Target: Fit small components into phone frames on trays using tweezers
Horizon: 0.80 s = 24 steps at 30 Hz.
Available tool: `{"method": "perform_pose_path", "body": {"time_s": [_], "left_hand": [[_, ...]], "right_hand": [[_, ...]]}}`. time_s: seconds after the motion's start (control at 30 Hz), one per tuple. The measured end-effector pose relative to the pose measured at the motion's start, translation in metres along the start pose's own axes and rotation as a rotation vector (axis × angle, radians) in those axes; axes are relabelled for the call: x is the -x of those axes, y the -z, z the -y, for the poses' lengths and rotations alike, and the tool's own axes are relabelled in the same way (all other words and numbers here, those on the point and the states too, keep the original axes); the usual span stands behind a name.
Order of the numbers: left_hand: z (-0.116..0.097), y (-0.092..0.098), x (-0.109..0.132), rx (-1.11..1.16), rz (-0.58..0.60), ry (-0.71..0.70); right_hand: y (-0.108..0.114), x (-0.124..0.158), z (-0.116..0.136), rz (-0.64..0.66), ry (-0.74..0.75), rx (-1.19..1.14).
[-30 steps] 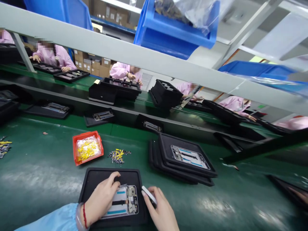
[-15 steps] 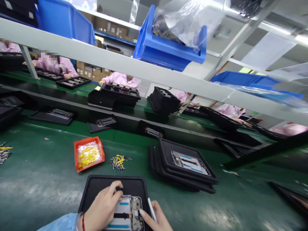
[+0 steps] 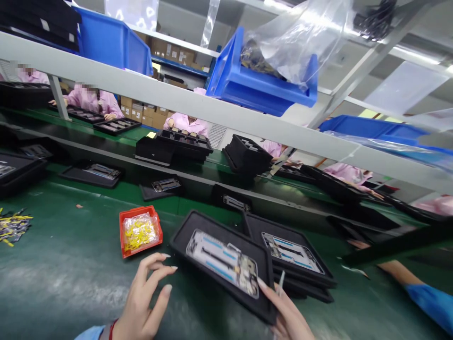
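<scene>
A black tray (image 3: 244, 248) is tilted in the air, with my right hand (image 3: 285, 307) gripping its near right corner. In it lies an opened phone frame (image 3: 219, 257) with blue strips and a circuit board, the thumb resting at its board end. A thin whitish stick-like tool (image 3: 282, 278) also sticks up from that hand; its kind is unclear. My left hand (image 3: 146, 297) is open, fingers spread, holding nothing, left of the tray and below a red bin (image 3: 161, 231). Bagged yellow parts (image 3: 141, 231) fill the bin.
Stacked black trays (image 3: 307, 278), the top one bearing another phone frame (image 3: 292, 252), stand behind the held tray. Loose yellow-and-dark parts (image 3: 14, 226) lie far left. Another person's arm (image 3: 428, 300) reaches in from the right. Blue bins (image 3: 262, 89) sit on the overhead shelf.
My right hand has lifted the tray with the phone frame off the bench and swung it right, toward the stack. My left hand has let go of it. Another person's arm shows at right.
</scene>
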<state>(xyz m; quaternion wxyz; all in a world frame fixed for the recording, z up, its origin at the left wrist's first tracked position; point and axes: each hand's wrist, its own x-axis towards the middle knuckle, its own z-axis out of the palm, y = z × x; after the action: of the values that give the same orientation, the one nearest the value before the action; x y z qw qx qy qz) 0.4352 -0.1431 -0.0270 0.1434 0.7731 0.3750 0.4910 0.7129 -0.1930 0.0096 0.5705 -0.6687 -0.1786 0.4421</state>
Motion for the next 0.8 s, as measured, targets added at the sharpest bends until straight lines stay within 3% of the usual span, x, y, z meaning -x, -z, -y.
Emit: {"method": "perform_pose_path", "body": {"time_s": [0.1, 0.27, 0.43, 0.53, 0.67, 0.8], "left_hand": [[-0.001, -0.006, -0.002, -0.002, 0.004, -0.057], [0.000, -0.018, 0.002, -0.030, 0.052, -0.204], [0.006, -0.035, 0.012, -0.044, 0.063, -0.309], [0.007, -0.045, 0.014, -0.064, 0.032, -0.375], [0.007, -0.049, 0.010, -0.097, -0.018, -0.419], [0.011, -0.049, 0.006, -0.101, -0.054, -0.410]], "right_hand": [[-0.047, -0.025, 0.015, 0.007, 0.081, -0.092], [-0.134, -0.081, 0.023, -0.201, 0.169, -0.111], [-0.183, -0.127, 0.012, -0.299, 0.068, -0.024], [-0.204, -0.141, 0.001, -0.211, -0.031, 0.059], [-0.228, -0.152, -0.009, -0.002, -0.131, 0.162], [-0.236, -0.160, -0.011, 0.138, -0.109, 0.238]]}}
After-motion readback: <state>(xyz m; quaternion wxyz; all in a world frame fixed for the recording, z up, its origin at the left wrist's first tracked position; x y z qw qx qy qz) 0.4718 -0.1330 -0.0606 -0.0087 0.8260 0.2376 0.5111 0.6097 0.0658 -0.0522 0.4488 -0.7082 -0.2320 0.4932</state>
